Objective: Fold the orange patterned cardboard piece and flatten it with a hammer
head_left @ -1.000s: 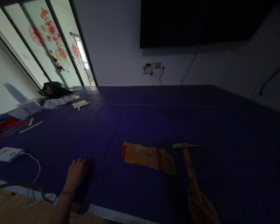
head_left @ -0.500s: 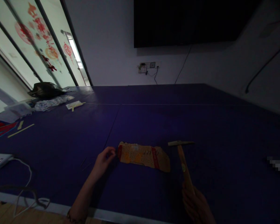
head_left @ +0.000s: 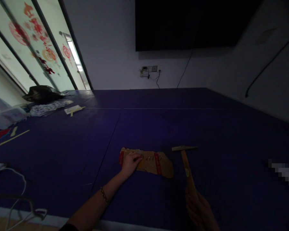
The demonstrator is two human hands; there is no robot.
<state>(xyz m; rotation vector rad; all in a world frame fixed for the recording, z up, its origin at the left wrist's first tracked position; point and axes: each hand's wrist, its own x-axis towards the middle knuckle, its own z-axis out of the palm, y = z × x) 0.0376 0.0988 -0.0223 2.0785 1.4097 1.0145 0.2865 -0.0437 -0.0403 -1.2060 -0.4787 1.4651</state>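
Note:
A flat piece of brown cardboard [head_left: 150,163] with red bands and torn edges lies on the dark blue table [head_left: 159,128]. Small dark marks or bits show on its middle, too small to make out. My left hand [head_left: 130,163] rests over the cardboard's left part, fingers pinched together; whatever is between them is hidden. My right hand [head_left: 199,207] is wrapped round the wooden handle of a hammer [head_left: 188,173], whose narrow head is raised to the right of the cardboard. Thin nail-like pieces [head_left: 83,169] lie on the table, left of my left forearm.
At far left are a dark bag [head_left: 42,93], a patterned plastic sheet [head_left: 50,107], a small white packet [head_left: 73,109] and pale strips [head_left: 14,138]. A white cable [head_left: 24,179] runs along the near left. A blurred-out object [head_left: 284,173] lies at right.
My left hand has moved right, from beside the cardboard's left end onto its surface. My right hand still grips the hammer in about the same place. The view has shifted slightly.

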